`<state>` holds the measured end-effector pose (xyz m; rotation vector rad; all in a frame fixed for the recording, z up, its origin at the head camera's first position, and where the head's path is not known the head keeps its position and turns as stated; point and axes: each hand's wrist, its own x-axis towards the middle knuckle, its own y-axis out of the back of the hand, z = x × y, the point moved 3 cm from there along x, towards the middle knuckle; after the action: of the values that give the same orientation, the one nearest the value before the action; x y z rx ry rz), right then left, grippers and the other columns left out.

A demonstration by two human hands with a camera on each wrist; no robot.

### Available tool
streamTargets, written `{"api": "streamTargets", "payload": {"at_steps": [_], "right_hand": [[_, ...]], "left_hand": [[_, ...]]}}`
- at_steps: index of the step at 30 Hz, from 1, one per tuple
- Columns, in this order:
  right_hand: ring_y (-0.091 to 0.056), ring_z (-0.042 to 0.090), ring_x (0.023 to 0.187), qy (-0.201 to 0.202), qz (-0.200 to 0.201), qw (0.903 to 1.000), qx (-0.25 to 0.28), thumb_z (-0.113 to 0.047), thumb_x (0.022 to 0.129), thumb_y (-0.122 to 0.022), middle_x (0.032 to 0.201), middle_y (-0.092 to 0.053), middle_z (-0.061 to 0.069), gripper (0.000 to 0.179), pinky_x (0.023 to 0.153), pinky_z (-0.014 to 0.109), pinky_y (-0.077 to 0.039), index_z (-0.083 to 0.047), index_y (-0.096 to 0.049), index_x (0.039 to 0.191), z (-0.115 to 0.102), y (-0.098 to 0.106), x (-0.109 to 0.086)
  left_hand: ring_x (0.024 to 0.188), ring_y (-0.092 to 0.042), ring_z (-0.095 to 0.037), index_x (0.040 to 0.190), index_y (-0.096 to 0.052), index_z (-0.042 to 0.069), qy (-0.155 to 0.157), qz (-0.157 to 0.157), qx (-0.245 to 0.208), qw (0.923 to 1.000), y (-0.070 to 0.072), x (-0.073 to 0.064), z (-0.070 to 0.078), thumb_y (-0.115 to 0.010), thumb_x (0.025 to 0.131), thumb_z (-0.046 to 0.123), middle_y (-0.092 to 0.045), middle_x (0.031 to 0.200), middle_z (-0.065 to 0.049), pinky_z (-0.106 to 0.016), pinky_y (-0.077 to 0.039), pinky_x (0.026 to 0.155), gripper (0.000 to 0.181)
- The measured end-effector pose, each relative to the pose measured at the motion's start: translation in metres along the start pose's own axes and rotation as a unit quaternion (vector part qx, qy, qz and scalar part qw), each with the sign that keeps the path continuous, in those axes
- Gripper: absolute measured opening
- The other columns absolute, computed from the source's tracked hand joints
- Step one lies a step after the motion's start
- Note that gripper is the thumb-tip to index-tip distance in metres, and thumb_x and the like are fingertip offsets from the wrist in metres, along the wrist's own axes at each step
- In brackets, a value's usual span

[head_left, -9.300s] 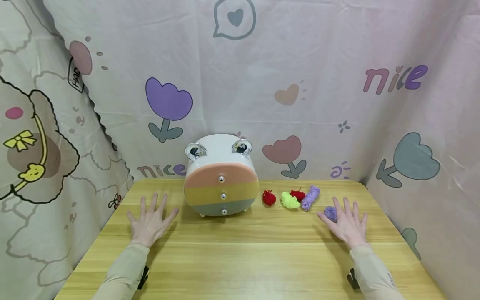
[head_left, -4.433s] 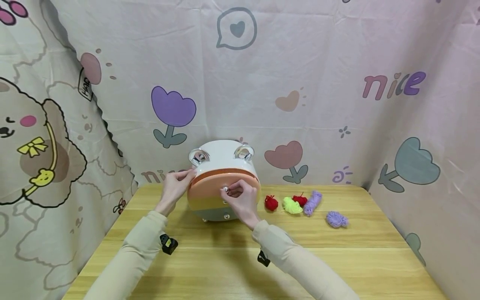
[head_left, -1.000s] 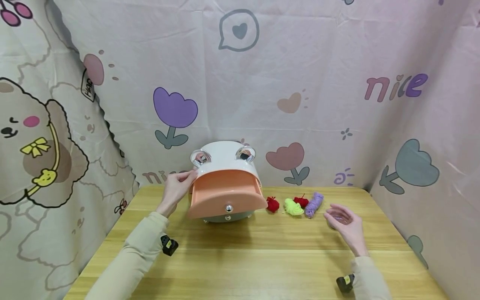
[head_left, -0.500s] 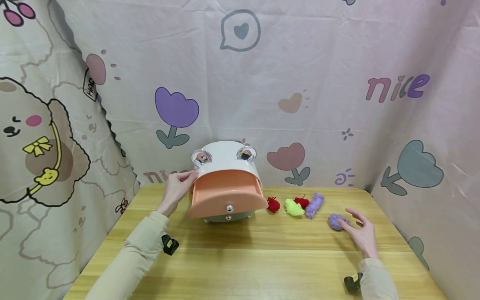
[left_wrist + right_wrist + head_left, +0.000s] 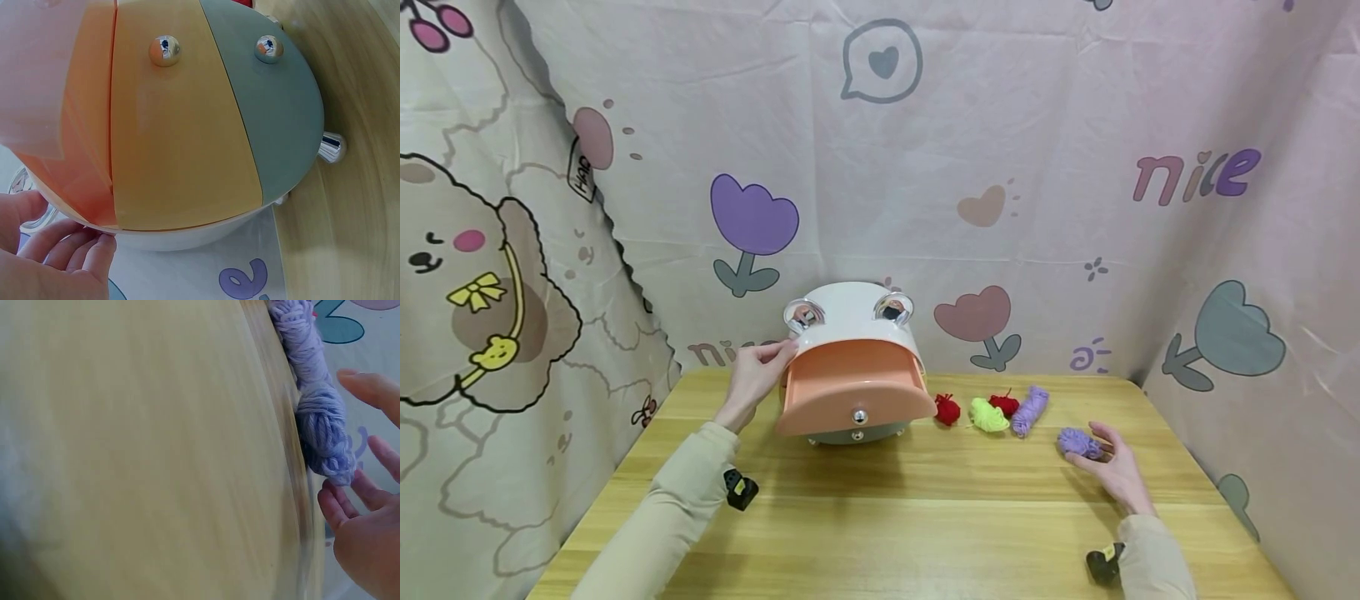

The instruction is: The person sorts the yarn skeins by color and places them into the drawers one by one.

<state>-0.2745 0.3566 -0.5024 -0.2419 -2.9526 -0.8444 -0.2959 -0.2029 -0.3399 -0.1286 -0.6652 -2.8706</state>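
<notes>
A white frog-faced drawer cabinet point(image 5: 842, 312) stands left of the table's middle, its orange top drawer point(image 5: 856, 404) pulled out. The yellow drawer point(image 5: 181, 137) and grey-green drawer point(image 5: 269, 106) are pushed in, each with a silver knob. My left hand point(image 5: 751, 379) holds the cabinet's upper left edge, thumb and curled fingers at its rim. At the right, a purple yarn bundle point(image 5: 1077, 443) lies on the table. My right hand point(image 5: 1116, 468) reaches around its near right side with thumb and fingers apart; in the right wrist view some fingertips come close to the yarn point(image 5: 326, 434).
Right of the cabinet lie a red yarn ball point(image 5: 947, 409), a yellow-green yarn bundle point(image 5: 988, 415), another red ball point(image 5: 1004, 404) and a long purple skein point(image 5: 1030, 410). A printed curtain point(image 5: 1060, 125) hangs behind the wooden table point(image 5: 970, 542).
The orange drawer has been pulled out by its knob since the earlier frames. My right hand has left it and moved right to the purple bundle. The left hand stays on the cabinet.
</notes>
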Motion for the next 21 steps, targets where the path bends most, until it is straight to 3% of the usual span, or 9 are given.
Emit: {"api": "streamTargets", "payload": {"at_steps": [2,4,6,8,11,13,17,20,21], "right_hand": [[-0.051,-0.007,0.093,0.01,-0.002,0.9999,0.003,-0.008,0.085,-0.077,0.144,-0.042,0.039,0.077,0.075,0.009,-0.045,0.01,-0.034,0.146,0.001,-0.001,0.001],[-0.049,-0.01,0.092,0.015,-0.001,0.9999,-0.003,-0.008,0.084,-0.078,0.142,-0.044,0.04,0.076,0.076,0.007,-0.044,0.01,-0.036,0.145,0.002,-0.002,0.002],[-0.055,0.0,0.099,0.018,-0.003,0.9996,-0.021,-0.009,0.084,-0.078,0.142,-0.045,0.039,0.075,0.079,0.005,-0.041,0.01,-0.038,0.144,0.003,-0.003,0.003],[-0.059,0.019,0.111,0.017,-0.002,0.9991,-0.039,-0.011,0.083,-0.079,0.142,-0.046,0.039,0.075,0.082,0.004,-0.037,0.01,-0.039,0.143,0.003,-0.003,0.004],[-0.051,0.043,0.125,0.011,-0.008,0.9982,-0.058,-0.013,0.083,-0.08,0.143,-0.046,0.039,0.077,0.084,0.005,-0.034,0.01,-0.039,0.144,0.003,-0.004,0.007],[-0.05,0.046,0.127,0.003,-0.013,0.9979,-0.064,-0.014,0.084,-0.08,0.144,-0.045,0.038,0.078,0.085,0.007,-0.035,0.01,-0.038,0.144,0.003,-0.005,0.01],[-0.049,0.047,0.128,-0.01,-0.022,0.9967,-0.077,-0.015,0.085,-0.079,0.144,-0.045,0.038,0.077,0.101,0.028,-0.041,0.011,-0.038,0.144,0.001,-0.005,0.013],[-0.048,0.049,0.129,-0.015,-0.027,0.9959,-0.085,-0.015,0.084,-0.078,0.143,-0.045,0.04,0.075,0.108,0.048,-0.038,0.012,-0.04,0.143,0.001,-0.004,0.013],[-0.048,0.049,0.129,-0.017,-0.027,0.9956,-0.088,-0.015,0.085,-0.078,0.143,-0.046,0.04,0.074,0.109,0.049,-0.038,0.013,-0.041,0.142,0.001,-0.004,0.014]], "left_hand": [[0.127,-0.06,-0.033,0.135,-0.062,0.004,0.001,0.0,0.0,1.0,0.0,0.0,0.0,-0.059,0.101,0.037,-0.063,0.138,-0.02,-0.029,-0.053,0.093,0.048],[0.127,-0.06,-0.033,0.135,-0.062,0.004,0.003,0.001,0.001,1.0,0.0,0.001,-0.001,-0.059,0.1,0.037,-0.063,0.138,-0.02,-0.027,-0.053,0.092,0.048],[0.127,-0.06,-0.033,0.135,-0.063,0.004,0.004,0.002,0.001,1.0,0.001,0.001,-0.001,-0.06,0.1,0.037,-0.063,0.138,-0.019,-0.027,-0.053,0.092,0.048],[0.127,-0.06,-0.033,0.135,-0.063,0.004,0.004,0.004,0.004,1.0,0.001,0.001,-0.001,-0.06,0.1,0.037,-0.063,0.138,-0.019,-0.028,-0.052,0.092,0.048],[0.127,-0.06,-0.033,0.135,-0.063,0.004,0.004,0.004,0.005,1.0,0.001,0.001,-0.001,-0.06,0.1,0.038,-0.063,0.139,-0.019,-0.029,-0.052,0.093,0.049],[0.127,-0.06,-0.033,0.135,-0.063,0.004,0.004,0.003,0.005,1.0,0.001,0.001,0.0,-0.06,0.1,0.038,-0.063,0.139,-0.019,-0.029,-0.053,0.093,0.049],[0.128,-0.06,-0.034,0.136,-0.062,0.005,0.009,-0.003,-0.001,1.0,0.001,0.0,0.0,-0.06,0.1,0.038,-0.062,0.14,-0.019,-0.033,-0.053,0.096,0.05],[0.129,-0.059,-0.034,0.137,-0.062,0.005,0.01,-0.006,-0.004,0.9999,0.0,0.0,0.001,-0.06,0.1,0.039,-0.061,0.141,-0.019,-0.034,-0.053,0.098,0.05],[0.129,-0.059,-0.033,0.137,-0.062,0.005,0.01,-0.006,-0.004,0.9999,0.0,0.0,0.001,-0.06,0.1,0.038,-0.061,0.141,-0.019,-0.034,-0.053,0.098,0.05]]}}
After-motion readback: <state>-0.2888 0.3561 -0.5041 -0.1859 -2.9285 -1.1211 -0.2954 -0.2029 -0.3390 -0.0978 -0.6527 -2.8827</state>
